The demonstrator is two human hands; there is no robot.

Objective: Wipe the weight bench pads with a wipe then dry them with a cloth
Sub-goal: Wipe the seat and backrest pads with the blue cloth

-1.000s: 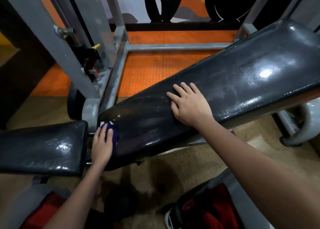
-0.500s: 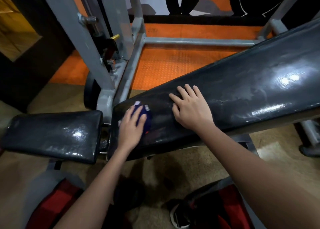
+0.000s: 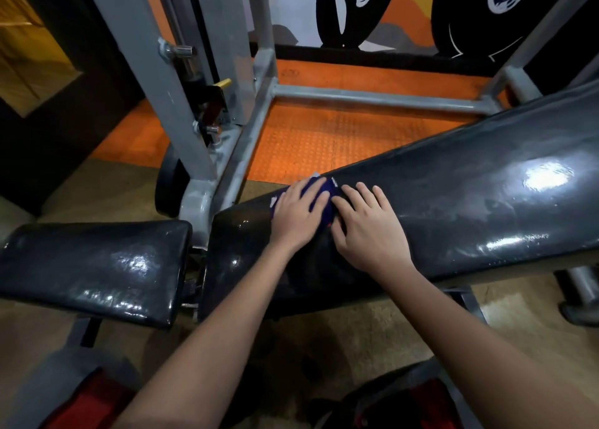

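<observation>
A long black inclined back pad [image 3: 460, 202] runs from the centre up to the right, glossy with wet streaks. A shorter black seat pad [image 3: 94, 266] lies at the left. My left hand [image 3: 299, 214] presses a dark blue cloth with white marks [image 3: 325, 190] flat against the lower end of the back pad, fingers straight. My right hand [image 3: 366, 227] rests flat on the same pad just right of the cloth, its fingertips touching the cloth's edge.
A grey steel frame [image 3: 181, 104] with a pin and yellow-tipped knob stands behind the pads. Its crossbar [image 3: 372, 96] lies on an orange studded floor mat [image 3: 324, 140]. Tan floor lies below. My red and grey trousers and a shoe show at the bottom edge.
My left hand has slid the blue cloth up the back pad from its lower end until it meets my right hand, which has stayed put. My view has shifted left.
</observation>
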